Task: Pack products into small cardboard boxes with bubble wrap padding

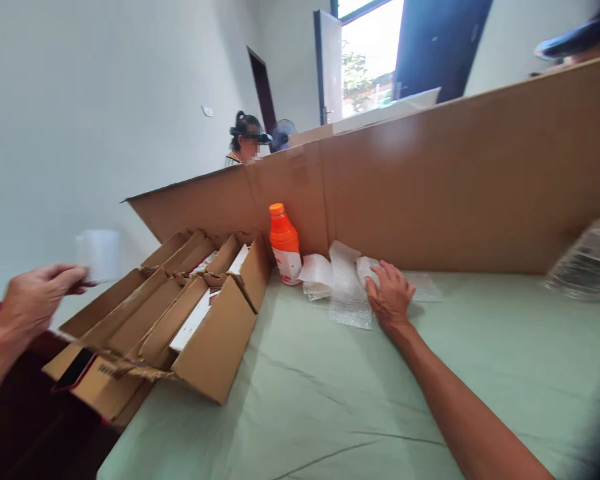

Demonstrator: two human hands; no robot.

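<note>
We pinch one blurred white piece [103, 255] in our left hand [45, 293], well left of the one bottle [284, 241]; right of it, our right hand [391, 293] grasps one white bundle [366, 270]. Two lots of bubble wrap [350, 307] lie between bottle and bundle. The one box [220, 350], just left of the bottle, looks part filled: three compartments show white contents [193, 323], several none.

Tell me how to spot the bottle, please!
Look for the long brown cardboard wall across the green table. The bottle stands in front of it, between the cardboard boxes and the bubble wrap. Bright orange above a white label, it's unlike its brown and whitish neighbours.
</note>
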